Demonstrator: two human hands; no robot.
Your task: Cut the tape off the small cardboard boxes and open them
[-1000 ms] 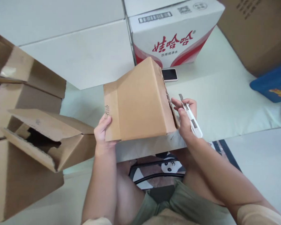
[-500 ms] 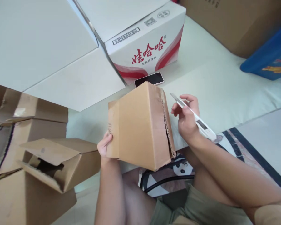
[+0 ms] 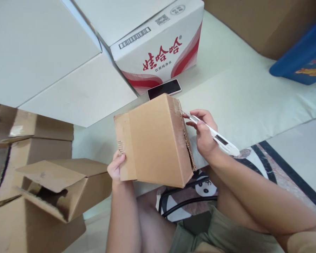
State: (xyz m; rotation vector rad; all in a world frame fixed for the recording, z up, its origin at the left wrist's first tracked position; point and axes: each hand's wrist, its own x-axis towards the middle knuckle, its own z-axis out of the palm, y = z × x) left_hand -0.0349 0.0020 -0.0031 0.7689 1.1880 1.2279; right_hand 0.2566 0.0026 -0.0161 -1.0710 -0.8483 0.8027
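A brown cardboard box (image 3: 151,140) is held up tilted in front of me. Its left edge is pinched by my left hand (image 3: 116,166), thumb on the near face and the other fingers hidden behind. My right hand (image 3: 205,135) grips a white utility knife (image 3: 218,137) with its blade out. The blade tip lies at the upper part of the box's right side, by the taped, ragged seam (image 3: 185,137); whether it has gone in I cannot tell.
Behind the box lie a phone (image 3: 164,89) and a white-and-red carton (image 3: 158,52). A large white box (image 3: 42,49) stands at left, with several brown cartons below, one of them with open flaps (image 3: 58,175). A blue container (image 3: 300,59) is at right.
The knife and my right hand have moved left, bringing the blade from apart to the box's seam. The box has turned slightly, still in my left hand.
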